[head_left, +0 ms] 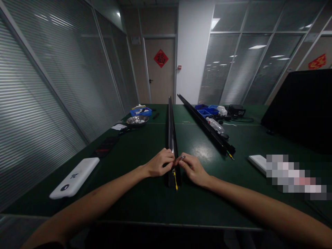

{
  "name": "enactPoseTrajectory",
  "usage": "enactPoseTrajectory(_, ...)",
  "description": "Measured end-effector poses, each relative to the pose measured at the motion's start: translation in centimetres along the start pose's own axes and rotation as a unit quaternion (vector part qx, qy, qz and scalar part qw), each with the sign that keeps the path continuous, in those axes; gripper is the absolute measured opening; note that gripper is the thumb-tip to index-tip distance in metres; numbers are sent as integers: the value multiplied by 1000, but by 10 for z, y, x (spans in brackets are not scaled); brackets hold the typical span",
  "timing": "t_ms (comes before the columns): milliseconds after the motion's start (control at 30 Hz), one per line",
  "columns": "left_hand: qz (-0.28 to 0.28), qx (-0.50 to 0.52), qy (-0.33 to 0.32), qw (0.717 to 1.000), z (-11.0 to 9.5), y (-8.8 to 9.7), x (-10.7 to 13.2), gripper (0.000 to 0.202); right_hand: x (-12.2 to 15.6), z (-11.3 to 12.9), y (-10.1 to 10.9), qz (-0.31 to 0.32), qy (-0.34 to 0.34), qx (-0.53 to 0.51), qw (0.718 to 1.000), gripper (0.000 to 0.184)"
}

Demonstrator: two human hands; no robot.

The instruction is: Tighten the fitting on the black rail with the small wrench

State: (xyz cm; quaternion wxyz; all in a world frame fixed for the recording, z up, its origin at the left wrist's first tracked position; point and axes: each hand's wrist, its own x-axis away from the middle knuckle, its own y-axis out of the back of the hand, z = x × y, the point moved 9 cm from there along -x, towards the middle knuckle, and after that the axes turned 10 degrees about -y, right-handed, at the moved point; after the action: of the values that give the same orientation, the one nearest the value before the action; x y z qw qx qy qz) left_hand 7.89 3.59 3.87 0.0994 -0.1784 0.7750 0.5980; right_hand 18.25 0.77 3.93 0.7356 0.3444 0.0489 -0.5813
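Observation:
A long black channel-shaped rail (171, 131) lies on the table, pointing away from me. Over its near end, my left hand (160, 163) is closed in a pinch, and what its fingertips hold is hidden. My right hand (195, 169) is closed just right of the rail, thumb and index finger on a small shiny metal piece (183, 157) too small to name. The fingertips of both hands nearly meet above the channel. Below them, a short yellow wire (175, 181) with a terminal hangs at the rail's near end.
A second black rail (204, 122) lies slanting at the right, near a plastic bottle (215, 125) and blue bins (204, 113). At left are a metal bowl (137, 120), a blue tray (141, 112) and a white power bank-like block (75, 178). A dark monitor (298, 107) stands at right.

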Motion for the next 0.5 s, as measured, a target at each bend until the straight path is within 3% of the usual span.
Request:
enactPoseTrajectory(200,-1,2,12,1000,1,-1,0,20,0,-2,1,-14,-27,19,999,26)
enactPoseTrajectory(500,-2,-6,-2,1000,-1,-1,-2,22,1,0,0,-1,0,5,1000,26)
